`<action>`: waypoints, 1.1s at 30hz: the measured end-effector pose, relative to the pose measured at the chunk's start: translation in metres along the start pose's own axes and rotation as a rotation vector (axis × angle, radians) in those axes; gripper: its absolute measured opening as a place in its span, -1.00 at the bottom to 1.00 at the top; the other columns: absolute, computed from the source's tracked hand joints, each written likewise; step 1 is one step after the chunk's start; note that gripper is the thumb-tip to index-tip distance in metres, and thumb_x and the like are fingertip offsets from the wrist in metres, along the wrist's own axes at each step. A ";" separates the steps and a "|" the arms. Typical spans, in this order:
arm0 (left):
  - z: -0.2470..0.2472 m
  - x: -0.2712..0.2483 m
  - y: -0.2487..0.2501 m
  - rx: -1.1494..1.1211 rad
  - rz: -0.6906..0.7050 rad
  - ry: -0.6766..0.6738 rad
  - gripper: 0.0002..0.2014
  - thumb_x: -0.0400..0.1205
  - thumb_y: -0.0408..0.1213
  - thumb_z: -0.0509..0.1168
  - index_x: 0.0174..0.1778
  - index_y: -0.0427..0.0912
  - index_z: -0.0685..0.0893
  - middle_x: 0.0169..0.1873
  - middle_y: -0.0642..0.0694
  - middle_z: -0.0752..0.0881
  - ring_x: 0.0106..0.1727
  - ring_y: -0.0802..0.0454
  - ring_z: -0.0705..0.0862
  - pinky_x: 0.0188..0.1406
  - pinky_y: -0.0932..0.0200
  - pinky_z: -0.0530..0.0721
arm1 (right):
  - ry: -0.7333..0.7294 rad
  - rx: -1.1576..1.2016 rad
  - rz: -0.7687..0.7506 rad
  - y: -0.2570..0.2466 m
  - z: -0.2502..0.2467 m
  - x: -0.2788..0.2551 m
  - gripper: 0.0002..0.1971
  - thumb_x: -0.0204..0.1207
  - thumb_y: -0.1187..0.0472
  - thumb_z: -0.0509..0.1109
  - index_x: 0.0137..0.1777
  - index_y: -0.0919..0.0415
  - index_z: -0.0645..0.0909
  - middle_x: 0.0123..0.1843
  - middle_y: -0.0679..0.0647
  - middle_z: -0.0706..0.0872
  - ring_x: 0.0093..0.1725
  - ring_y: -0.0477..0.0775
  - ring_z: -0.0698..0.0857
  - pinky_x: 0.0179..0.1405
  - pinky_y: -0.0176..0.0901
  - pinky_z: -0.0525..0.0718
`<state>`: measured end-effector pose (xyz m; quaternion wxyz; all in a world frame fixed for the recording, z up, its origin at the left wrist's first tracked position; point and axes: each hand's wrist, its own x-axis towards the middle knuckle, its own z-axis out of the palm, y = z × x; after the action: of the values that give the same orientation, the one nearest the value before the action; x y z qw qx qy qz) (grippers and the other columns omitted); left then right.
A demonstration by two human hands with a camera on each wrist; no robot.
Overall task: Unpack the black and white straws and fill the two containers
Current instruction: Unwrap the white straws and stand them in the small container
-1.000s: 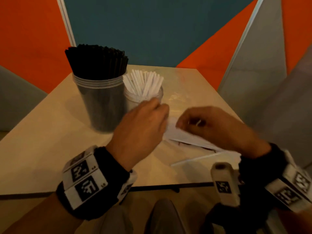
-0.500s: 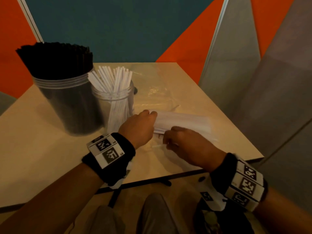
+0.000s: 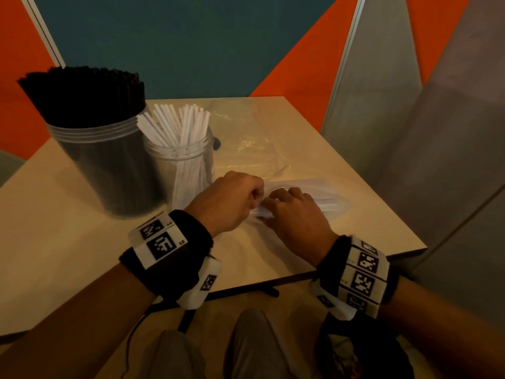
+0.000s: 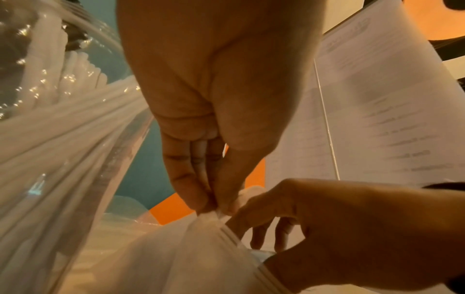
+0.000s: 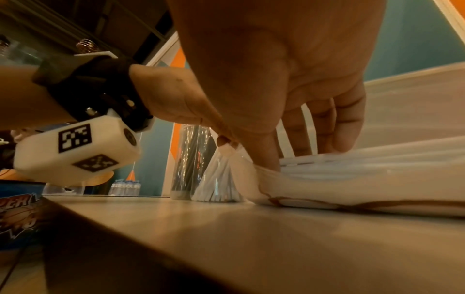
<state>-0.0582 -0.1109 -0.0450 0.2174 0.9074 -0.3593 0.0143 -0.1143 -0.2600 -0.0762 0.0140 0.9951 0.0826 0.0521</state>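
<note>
A tall clear container (image 3: 109, 165) packed with black straws stands at the back left. Beside it a smaller clear jar (image 3: 185, 160) holds white straws. A clear bag of white straws (image 3: 322, 192) lies flat on the table to the right of the jar. My left hand (image 3: 257, 198) pinches the bag's plastic edge at its left end, which the left wrist view shows as thumb against fingertips (image 4: 214, 208). My right hand (image 3: 284, 198) lies on the bag just beside it. Its fingers (image 5: 327, 139) rest nearly straight on the straws and its thumb presses into the plastic.
An empty crumpled clear bag (image 3: 246, 138) lies at the back of the beige table (image 3: 68, 242). A small dark object (image 3: 217, 143) sits behind the jar. The table's right edge meets grey panels (image 3: 382, 119). My knees are below the near edge.
My right hand has slid left along the bag to meet the left hand at the bag's end. The left hand keeps hold of that end. The head view has also shifted.
</note>
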 end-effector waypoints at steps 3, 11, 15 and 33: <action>-0.002 0.001 0.001 -0.022 -0.011 0.004 -0.87 0.53 -0.44 0.33 -0.24 -0.11 0.68 -0.36 0.03 0.67 -0.33 0.14 0.63 -0.21 -0.01 0.69 | -0.008 -0.036 -0.035 -0.001 -0.003 0.002 -0.60 0.65 -0.03 0.20 0.43 0.07 0.44 0.36 0.13 0.53 0.33 0.25 0.51 0.24 0.05 0.44; -0.007 -0.001 0.002 -0.082 -0.003 0.028 -0.88 0.52 -0.47 0.35 -0.23 -0.16 0.70 -0.34 -0.02 0.71 -0.29 0.08 0.67 -0.20 -0.01 0.69 | -0.052 0.028 -0.097 0.003 -0.008 0.008 -0.58 0.63 0.02 0.24 0.47 0.02 0.40 0.28 0.12 0.59 0.27 0.22 0.58 0.27 0.12 0.53; -0.005 -0.001 0.002 -0.070 -0.013 0.049 -0.88 0.51 -0.49 0.35 -0.20 -0.17 0.70 -0.33 -0.01 0.71 -0.30 0.10 0.66 -0.22 0.02 0.69 | -0.023 0.083 -0.108 0.003 -0.006 0.012 -0.68 0.60 0.10 0.27 0.32 0.13 0.54 0.21 0.12 0.67 0.17 0.20 0.66 0.14 0.07 0.62; -0.019 -0.011 -0.008 -0.114 -0.090 -0.064 -0.76 0.44 -0.63 0.20 -0.16 -0.19 0.55 -0.37 0.02 0.58 -0.27 0.07 0.58 -0.31 0.15 0.52 | 0.005 0.232 -0.138 0.014 -0.008 0.008 -0.75 0.52 0.31 0.32 0.19 0.19 0.58 0.11 0.18 0.71 0.08 0.24 0.67 -0.05 -0.02 0.59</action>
<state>-0.0585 -0.0908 -0.0332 0.2576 0.9088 -0.3251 -0.0451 -0.1054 -0.2720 -0.0672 -0.0980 0.9819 0.1564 0.0434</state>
